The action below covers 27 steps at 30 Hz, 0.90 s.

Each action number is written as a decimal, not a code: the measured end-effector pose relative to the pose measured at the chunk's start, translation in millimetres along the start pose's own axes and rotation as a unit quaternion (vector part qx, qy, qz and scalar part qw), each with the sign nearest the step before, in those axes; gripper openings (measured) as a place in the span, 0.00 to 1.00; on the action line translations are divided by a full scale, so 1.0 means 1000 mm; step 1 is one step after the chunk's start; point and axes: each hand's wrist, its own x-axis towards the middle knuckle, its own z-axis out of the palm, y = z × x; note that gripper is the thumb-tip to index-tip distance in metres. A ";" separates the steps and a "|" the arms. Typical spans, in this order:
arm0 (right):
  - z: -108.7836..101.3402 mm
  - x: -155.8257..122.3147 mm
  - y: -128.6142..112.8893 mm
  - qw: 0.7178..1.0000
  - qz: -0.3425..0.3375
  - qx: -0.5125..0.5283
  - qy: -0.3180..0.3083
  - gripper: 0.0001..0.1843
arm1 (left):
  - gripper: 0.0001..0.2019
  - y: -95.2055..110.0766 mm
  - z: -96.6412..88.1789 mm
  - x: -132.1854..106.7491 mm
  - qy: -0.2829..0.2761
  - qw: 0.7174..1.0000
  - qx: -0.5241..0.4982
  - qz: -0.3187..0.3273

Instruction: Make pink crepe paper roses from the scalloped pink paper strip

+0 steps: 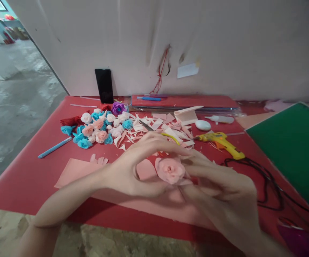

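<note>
A pale pink paper rose [171, 170] is held up over the front of the table, its layered petals facing me. My right hand [224, 189] pinches it from the right, thumb and fingers closed at its edge and base. From the left, my left hand [129, 166] curves round it. The left thumb touches the lower petals, and the left fingers arch over behind, meeting the right ones. A pink paper sheet [74, 173] lies beneath the hands. Beyond them, scissors [172, 137] with yellow handles are partly covered by my left hand and paper scraps.
Finished paper flowers [98, 125] in blue, pink and white are heaped at left, near a blue pen [55, 147]. A phone [104, 85] leans on the wall. At right lie a yellow glue gun [224, 142], its black cable [273, 185] and a green board [293, 150].
</note>
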 end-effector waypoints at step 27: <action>0.010 0.005 -0.004 0.998 -0.029 -0.039 0.036 0.13 | 0.15 0.000 0.005 0.000 0.040 0.999 -0.015 0.026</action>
